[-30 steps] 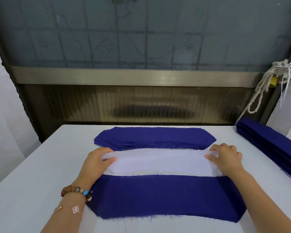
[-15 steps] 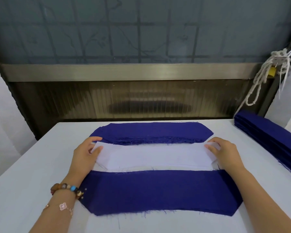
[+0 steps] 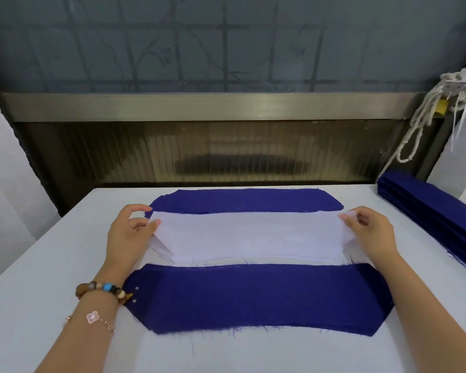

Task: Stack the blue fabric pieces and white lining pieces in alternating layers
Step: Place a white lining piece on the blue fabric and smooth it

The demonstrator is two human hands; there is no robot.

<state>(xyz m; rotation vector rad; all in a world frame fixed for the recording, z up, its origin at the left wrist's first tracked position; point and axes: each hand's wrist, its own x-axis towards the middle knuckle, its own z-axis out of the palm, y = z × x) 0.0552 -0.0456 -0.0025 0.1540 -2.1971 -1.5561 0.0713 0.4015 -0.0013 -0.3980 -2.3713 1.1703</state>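
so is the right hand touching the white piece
Touching. The head view shows the right hand pinching the right end of the white piece, with the fabric edge caught between thumb and fingertips.

lining piece (image 3: 248,235): plain white | fabric piece (image 3: 256,297) before lining: deep blue | far stack (image 3: 245,200) behind lining: same blue | side stack (image 3: 428,211) right of lining: same blue | bench (image 3: 38,265): pale grey-white

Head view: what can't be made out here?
- Layers under the lining: head view, covered by that piece, pinched by the left hand and right hand.
- Far blue stack, near edge: head view, behind the lining.
- Right blue stack: head view, cut off by the right frame edge.
- Layers under the near blue piece: head view, covered by it.
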